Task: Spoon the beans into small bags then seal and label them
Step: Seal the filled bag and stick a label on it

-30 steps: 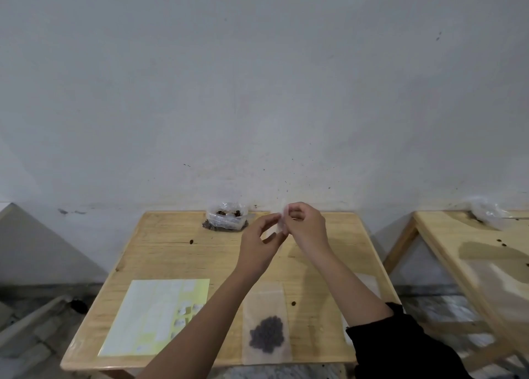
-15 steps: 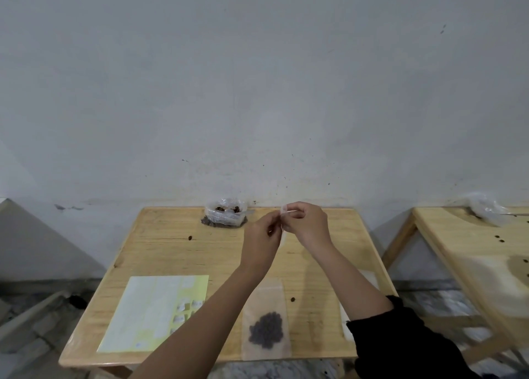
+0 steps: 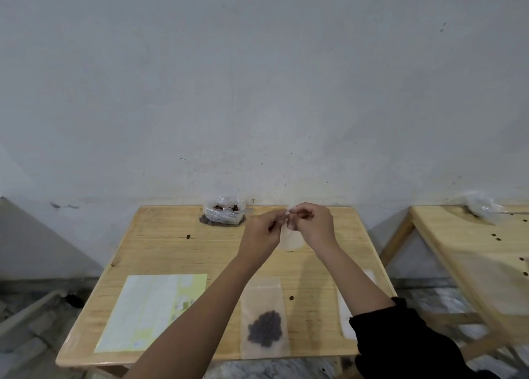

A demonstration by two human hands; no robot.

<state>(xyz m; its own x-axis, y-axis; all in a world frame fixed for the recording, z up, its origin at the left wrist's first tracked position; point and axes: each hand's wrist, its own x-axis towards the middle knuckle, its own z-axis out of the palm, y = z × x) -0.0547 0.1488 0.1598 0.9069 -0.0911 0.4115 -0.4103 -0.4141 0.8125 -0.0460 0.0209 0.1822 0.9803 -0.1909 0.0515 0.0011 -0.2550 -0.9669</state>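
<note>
I am looking down through the head camera at a pale wooden table (image 3: 160,252) set against a grey wall (image 3: 257,92). Both hands are raised above the far half of the table, close together. The left hand (image 3: 263,232) and the right hand (image 3: 313,225) each pinch the top edge of a small clear bag (image 3: 290,242) between thumb and curled fingertips. The bag hangs down between the two wrists, clear of the tabletop, and looks empty. I cannot tell whether its mouth is open or closed.

Near the front edge, between the forearms, a filled bag (image 3: 264,321) lies flat with a dark clump of beans (image 3: 265,329) in its lower half. To its left lies a yellow-green label sheet (image 3: 151,311), a few white labels near its right side. At the back edge, beside the wall, sits a crumpled open plastic bag of beans (image 3: 224,214). Two loose beans lie on the wood, one left of centre (image 3: 188,237) and one just right of the filled bag (image 3: 291,297). A white flat item (image 3: 346,321) lies partly under the right forearm, which ends in a black sleeve (image 3: 400,338).

To the right stands a second wooden table (image 3: 458,252), with a few scattered beans and a clear plastic bag (image 3: 483,209) at its far end.
</note>
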